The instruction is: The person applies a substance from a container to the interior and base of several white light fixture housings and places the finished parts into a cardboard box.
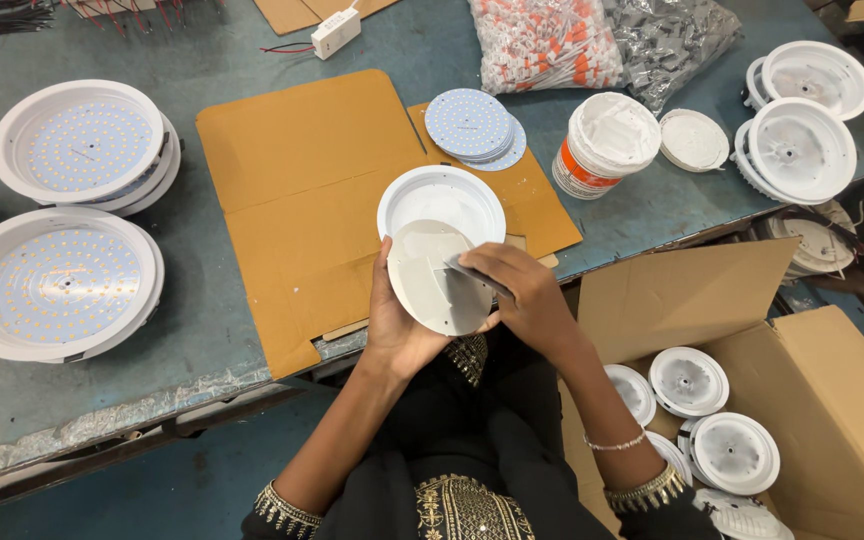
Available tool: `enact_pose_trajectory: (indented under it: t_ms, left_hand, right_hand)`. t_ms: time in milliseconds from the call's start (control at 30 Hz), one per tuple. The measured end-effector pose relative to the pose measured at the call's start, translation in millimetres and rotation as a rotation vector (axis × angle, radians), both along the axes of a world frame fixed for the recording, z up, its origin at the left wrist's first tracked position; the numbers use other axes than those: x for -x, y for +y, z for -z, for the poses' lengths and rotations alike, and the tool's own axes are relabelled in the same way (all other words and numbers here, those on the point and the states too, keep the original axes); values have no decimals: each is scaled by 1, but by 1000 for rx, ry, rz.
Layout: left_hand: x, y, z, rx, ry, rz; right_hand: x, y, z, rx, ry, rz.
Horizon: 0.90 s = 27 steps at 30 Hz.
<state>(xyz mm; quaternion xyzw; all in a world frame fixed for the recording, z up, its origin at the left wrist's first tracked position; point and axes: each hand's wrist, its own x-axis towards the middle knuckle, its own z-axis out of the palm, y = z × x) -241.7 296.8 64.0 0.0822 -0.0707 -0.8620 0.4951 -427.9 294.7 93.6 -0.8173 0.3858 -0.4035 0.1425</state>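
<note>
Left hand [397,325] cups a white disc [432,280] from below, tilted for access. Right hand [527,300] pinches a thin blade [477,275] against its face, just above a white housing [442,200].

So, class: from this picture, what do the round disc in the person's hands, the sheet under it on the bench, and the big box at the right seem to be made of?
Round disc: probably white plastic with a smooth matt finish, showing even colour and soft shading; painted metal is possible.
Sheet: brown corrugated cardboard, dull, with fold creases and a torn edge.
Box: the same brown cardboard, with open flaps.
</note>
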Motion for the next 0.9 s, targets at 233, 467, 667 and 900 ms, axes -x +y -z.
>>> enact_pose_trajectory:
  t_ms: [233,467,667,900]
  left_hand:
    - [0,-21,7,44,44,23]
    - [8,-27,22,202,-72,-152]
    - [29,-16,34,317,-153,-317]
    - [38,-13,42,446,-283,-362]
  right_hand:
    - [7,7,3,-2,38,63]
    - [-7,8,8,-329,-375,223]
    - [-29,6,11,-257,-319,437]
    - [-46,18,8,-159,-232,452]
